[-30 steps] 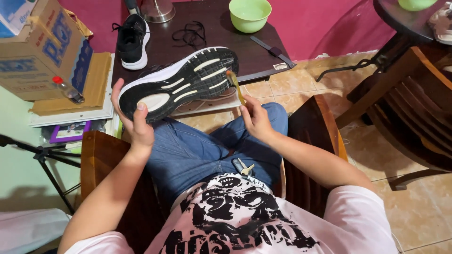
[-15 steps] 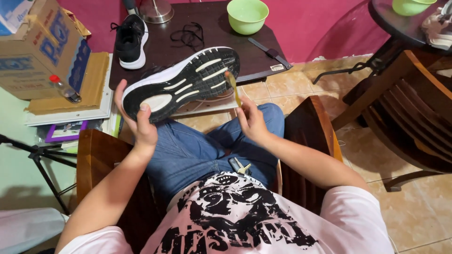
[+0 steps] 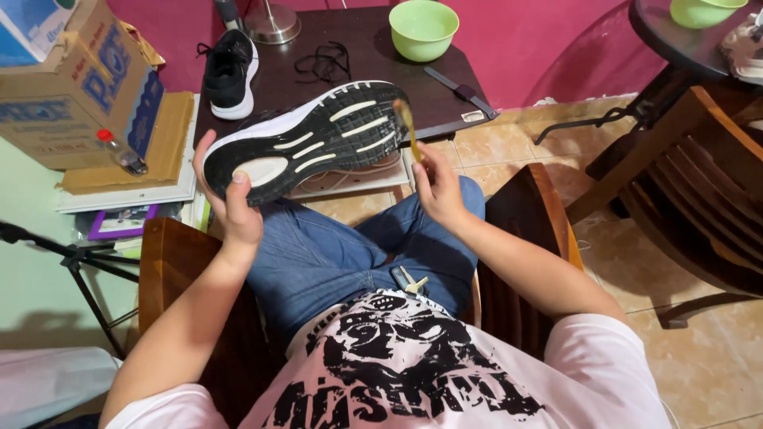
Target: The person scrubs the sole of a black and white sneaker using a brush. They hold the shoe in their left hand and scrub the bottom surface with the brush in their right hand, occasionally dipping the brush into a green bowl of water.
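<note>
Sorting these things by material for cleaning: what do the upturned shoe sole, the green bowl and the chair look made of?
Shoe sole: likely rubber, matte black with pale inlaid tread bars and a white foam-like edge. Green bowl: probably plastic, evenly coloured with a soft sheen, though glazed ceramic is possible. Chair: wood, dark brown, with a glossy varnished look on the armrests.

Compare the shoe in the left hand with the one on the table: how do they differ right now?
The held shoe is turned sole-up, gripped at the heel by the left hand; the shoe on the table stands upright on its sole, untouched. The held shoe shows its black tread with pale bars, where the right hand puts a thin stick; the table shoe shows its black upper. Both have white midsoles.
</note>
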